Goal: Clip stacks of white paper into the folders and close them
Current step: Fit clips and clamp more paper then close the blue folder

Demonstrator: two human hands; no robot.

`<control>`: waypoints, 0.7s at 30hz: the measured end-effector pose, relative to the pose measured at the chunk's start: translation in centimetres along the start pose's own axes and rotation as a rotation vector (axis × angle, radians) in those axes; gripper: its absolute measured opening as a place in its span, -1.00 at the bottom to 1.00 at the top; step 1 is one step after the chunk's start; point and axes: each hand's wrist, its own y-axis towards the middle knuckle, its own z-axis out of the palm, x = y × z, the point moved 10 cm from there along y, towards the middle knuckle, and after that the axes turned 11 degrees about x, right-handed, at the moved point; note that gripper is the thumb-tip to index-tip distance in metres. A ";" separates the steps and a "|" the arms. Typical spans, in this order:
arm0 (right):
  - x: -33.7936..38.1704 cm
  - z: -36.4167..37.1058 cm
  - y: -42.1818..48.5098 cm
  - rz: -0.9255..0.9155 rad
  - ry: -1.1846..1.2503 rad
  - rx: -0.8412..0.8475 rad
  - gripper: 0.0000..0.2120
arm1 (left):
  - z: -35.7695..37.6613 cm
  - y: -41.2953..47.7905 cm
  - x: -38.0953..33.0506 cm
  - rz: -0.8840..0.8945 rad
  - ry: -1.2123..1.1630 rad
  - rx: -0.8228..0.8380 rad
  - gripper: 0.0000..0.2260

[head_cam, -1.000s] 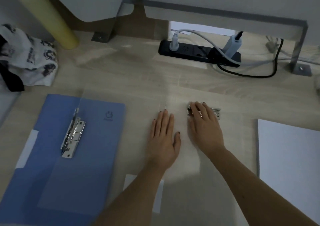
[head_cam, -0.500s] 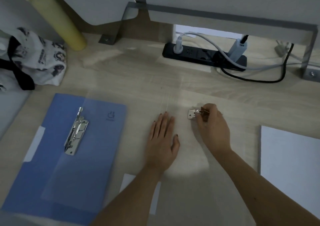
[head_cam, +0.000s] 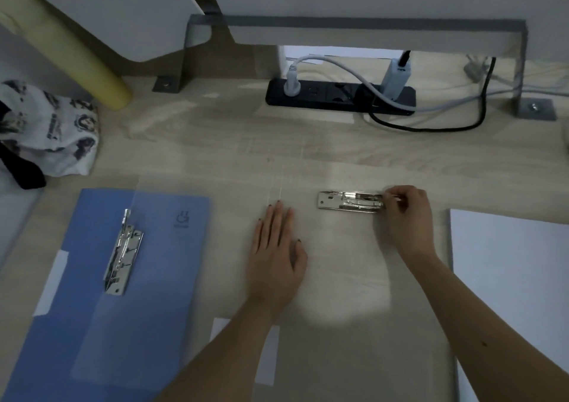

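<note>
Right of frame centre, pinching the right end of the metal clip [head_cam: 351, 202] with the grip of the right hand [head_cam: 406, 213], long axis left-right on the clear folder [head_cam: 338, 355], left hand [head_cam: 277, 247] flat beside, white paper stack [head_cam: 508, 278] far right, nearer the right hand.

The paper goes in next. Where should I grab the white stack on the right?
Probably its left edge: the white stack lies flat and that edge is bare, nearest the right hand that pinches the clip. Come from the left, fingers under, thumb on top.
</note>
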 end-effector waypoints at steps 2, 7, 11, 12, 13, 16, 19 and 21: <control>-0.3 0.0 0.0 0.014 0.008 0.021 -0.88 | 0.0 0.0 0.1 0.001 -0.010 -0.002 -0.50; 0.1 -2.2 -3.5 0.016 0.034 0.023 -0.80 | 0.0 0.1 -0.1 0.005 -0.007 0.008 -0.50; -1.0 -5.6 -8.3 0.024 0.015 0.052 -0.80 | 0.1 0.1 -0.2 -0.022 0.013 0.024 -0.49; -1.5 -6.6 -9.5 0.031 0.008 0.051 -0.80 | 0.0 0.1 -0.3 -0.043 0.006 0.026 -0.48; -2.1 -7.7 -10.5 0.035 -0.005 0.043 -0.79 | 0.0 0.1 -0.4 -0.071 -0.017 0.030 -0.46; -3.8 -10.9 -13.1 0.062 -0.062 0.000 -0.78 | -0.5 -0.6 -2.1 -0.140 -0.214 0.061 -0.46; -5.5 -12.9 -14.6 0.100 -0.117 -0.030 -0.79 | -1.2 -2.4 -7.8 -0.014 -0.346 0.077 -0.55; -6.2 -13.5 -15.1 0.102 -0.154 -0.037 -0.79 | -0.7 -3.8 -12.6 0.103 -0.440 0.154 -0.57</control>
